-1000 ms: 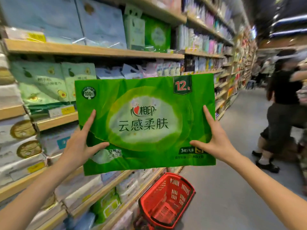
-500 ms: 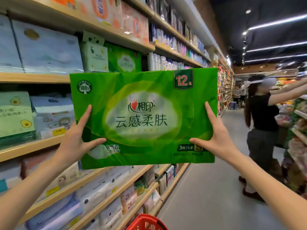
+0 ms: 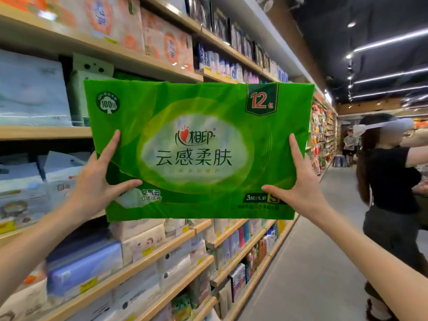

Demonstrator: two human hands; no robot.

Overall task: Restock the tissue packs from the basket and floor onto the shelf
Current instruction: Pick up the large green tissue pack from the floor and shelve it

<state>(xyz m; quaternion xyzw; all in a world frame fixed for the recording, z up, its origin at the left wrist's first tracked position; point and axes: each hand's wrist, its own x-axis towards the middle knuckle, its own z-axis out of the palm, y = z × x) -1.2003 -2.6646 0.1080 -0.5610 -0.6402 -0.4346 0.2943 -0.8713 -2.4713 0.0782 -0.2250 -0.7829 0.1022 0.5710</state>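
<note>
My left hand [image 3: 97,181] and right hand [image 3: 298,188] each clamp a lower side of the green 12-pack tissue bundle [image 3: 196,151], thumb across its front, index finger up the edge, other fingers hidden behind, holding it upright in front of the wooden shelf [image 3: 44,132]. Since a second ago the pack has risen and the red basket has dropped from sight. Beyond, the shelved packs are blurred, and a shopper in black [image 3: 391,181] is cut off at the frame's edge.

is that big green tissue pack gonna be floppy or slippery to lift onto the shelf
Probably soft, not stiff: the green tissue pack has wrinkled film and wavy edges. Likely light for its size, held high by the left hand and right hand. The glossy wrap may be slippery.
</note>
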